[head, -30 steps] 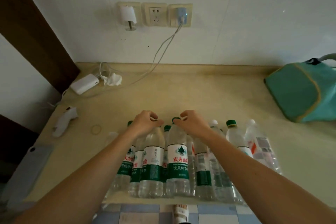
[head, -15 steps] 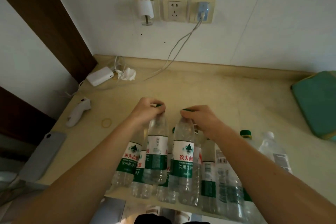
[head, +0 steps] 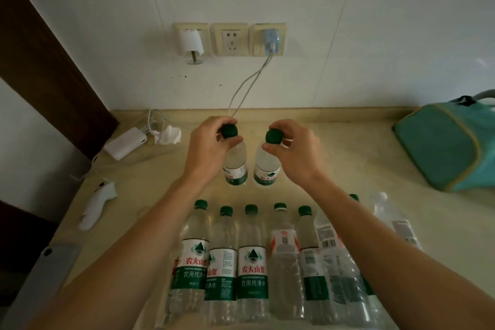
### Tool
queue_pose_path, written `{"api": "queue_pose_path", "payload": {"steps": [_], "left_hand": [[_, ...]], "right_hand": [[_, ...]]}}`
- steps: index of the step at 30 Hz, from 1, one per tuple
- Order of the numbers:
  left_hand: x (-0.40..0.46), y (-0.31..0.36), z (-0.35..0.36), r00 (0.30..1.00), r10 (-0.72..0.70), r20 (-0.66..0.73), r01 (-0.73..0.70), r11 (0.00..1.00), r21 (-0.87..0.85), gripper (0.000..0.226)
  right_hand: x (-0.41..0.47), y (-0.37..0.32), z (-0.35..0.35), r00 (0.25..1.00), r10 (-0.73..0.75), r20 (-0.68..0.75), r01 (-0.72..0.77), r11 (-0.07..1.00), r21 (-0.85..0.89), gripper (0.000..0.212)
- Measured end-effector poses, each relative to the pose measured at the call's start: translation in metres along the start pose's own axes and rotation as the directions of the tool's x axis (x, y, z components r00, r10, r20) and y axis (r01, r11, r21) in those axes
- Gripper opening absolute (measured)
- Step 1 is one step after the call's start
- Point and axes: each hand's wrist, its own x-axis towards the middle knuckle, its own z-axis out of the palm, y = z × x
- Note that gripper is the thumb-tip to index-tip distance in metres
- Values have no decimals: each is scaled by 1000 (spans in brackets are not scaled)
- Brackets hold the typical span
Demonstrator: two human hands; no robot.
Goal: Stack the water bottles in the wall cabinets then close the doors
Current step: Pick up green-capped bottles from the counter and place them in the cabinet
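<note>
Above the surface point(head: 361, 169) I hold two bottles by their necks, left hand point(head: 211, 146) pinching the left bottle point(head: 235, 166), right hand point(head: 292, 147) pinching the right bottle point(head: 266, 169); both hang upright, green caps toward me. Half a second ago they were barely off the row point(head: 251, 262). At least seven bottles stand below.
</note>
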Motion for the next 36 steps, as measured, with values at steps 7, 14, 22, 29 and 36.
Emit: {"api": "queue_pose_path", "payload": {"steps": [7, 14, 22, 29, 36], "left_hand": [[-1, -24, 10, 999, 32, 32, -32, 999, -4, 35], [11, -28, 16, 985, 59, 160, -53, 998, -42, 34], [10, -26, 22, 972, 38, 233, -27, 998, -49, 32], [-5, -34, 15, 984, 35, 175, -33, 999, -15, 40], [-32, -57, 34, 966, -213, 148, 210, 977, 37, 84]], "right_hand": [[10, 20, 13, 996, 69, -60, -72, 996, -59, 36], [8, 35, 17, 998, 29, -54, -33, 997, -71, 33], [6, 47, 23, 997, -8, -72, 5, 999, -35, 30], [5, 68, 23, 1000, -10, -27, 11, 999, 31, 37], [4, 111, 32, 950, 191, 248, -200, 980, 9, 101]]}}
